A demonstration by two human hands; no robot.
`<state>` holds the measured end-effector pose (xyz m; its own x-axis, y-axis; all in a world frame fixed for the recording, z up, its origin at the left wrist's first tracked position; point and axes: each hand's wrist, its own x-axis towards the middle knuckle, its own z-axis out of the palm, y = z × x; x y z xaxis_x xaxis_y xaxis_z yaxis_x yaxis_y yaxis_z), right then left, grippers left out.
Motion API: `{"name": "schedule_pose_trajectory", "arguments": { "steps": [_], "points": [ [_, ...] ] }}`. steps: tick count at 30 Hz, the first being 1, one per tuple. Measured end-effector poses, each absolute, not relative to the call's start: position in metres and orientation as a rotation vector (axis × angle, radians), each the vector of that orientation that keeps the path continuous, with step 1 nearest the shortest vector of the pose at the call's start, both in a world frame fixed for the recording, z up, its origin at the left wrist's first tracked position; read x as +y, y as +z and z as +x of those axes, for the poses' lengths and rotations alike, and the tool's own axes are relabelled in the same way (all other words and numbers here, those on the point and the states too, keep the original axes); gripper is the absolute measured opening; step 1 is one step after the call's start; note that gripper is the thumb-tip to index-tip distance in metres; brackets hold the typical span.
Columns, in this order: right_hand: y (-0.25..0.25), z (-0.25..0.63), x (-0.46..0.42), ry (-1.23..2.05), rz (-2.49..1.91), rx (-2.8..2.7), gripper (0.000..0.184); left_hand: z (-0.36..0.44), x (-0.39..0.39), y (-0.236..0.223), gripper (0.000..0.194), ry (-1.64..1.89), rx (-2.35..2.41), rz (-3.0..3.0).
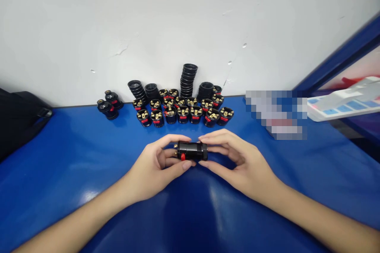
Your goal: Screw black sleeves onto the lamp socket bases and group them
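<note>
Between both hands, above the blue table [124, 213], a black lamp socket [192, 151] lies sideways. Brass terminals show at its left end, a red switch on its near side, and a wider black ring [204, 151] at its right end. My left hand [163, 162] is closed around the terminal end, thumb along the near side below the red switch. My right hand [234, 162] pinches the ring end with thumb and fingertips. Beyond the hands, several similar black sockets [183, 114] stand upright with brass terminals facing up.
Stacks of black threaded rings [188, 81] stand behind the sockets near the white wall [166, 16]. Two capped black sockets [108, 106] stand to their left. A black bag [20, 122] lies at far left. A pixelated item [276, 114] and a white tray [350, 104] are at right.
</note>
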<state>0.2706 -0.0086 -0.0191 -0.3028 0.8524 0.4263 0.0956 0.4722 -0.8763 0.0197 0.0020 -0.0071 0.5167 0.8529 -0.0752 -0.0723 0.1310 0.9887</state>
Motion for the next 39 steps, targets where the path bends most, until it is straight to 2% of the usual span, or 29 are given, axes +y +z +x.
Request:
{"name": "schedule_pose_trajectory", "arguments": {
  "steps": [7,15,19,22,28,33,37,39],
  "points": [
    [-0.019,0.273,-0.01,0.817,-0.805,-1.805,0.034,0.025,0.0,-0.002,0.036,0.836,0.919,1.342],
    [-0.009,0.271,-0.012,0.572,-0.75,-1.919,0.04,0.029,-0.004,0.007,0.053,0.637,1.011,1.169],
    [-0.011,0.271,-0.012,0.678,-0.777,-1.886,0.036,0.025,-0.004,0.005,0.044,0.693,0.994,1.334],
    [-0.013,0.272,-0.011,0.835,-0.806,-1.813,0.034,0.017,-0.001,-0.001,0.032,0.801,0.924,1.778],
    [-0.009,0.27,-0.011,1.098,-0.856,-1.693,0.035,0.002,0.005,-0.01,0.029,0.968,0.695,2.53],
    [-0.004,0.27,-0.011,1.296,-0.976,-1.559,0.031,0.004,0.003,-0.007,0.032,0.972,0.763,2.509],
    [-0.004,0.271,-0.008,1.392,-1.034,-1.473,0.035,0.011,0.007,-0.006,0.041,1.102,0.596,2.439],
    [-0.005,0.272,-0.007,1.393,-1.042,-1.464,0.037,0.014,0.008,-0.005,0.03,1.132,0.632,2.321]
  ]
}}
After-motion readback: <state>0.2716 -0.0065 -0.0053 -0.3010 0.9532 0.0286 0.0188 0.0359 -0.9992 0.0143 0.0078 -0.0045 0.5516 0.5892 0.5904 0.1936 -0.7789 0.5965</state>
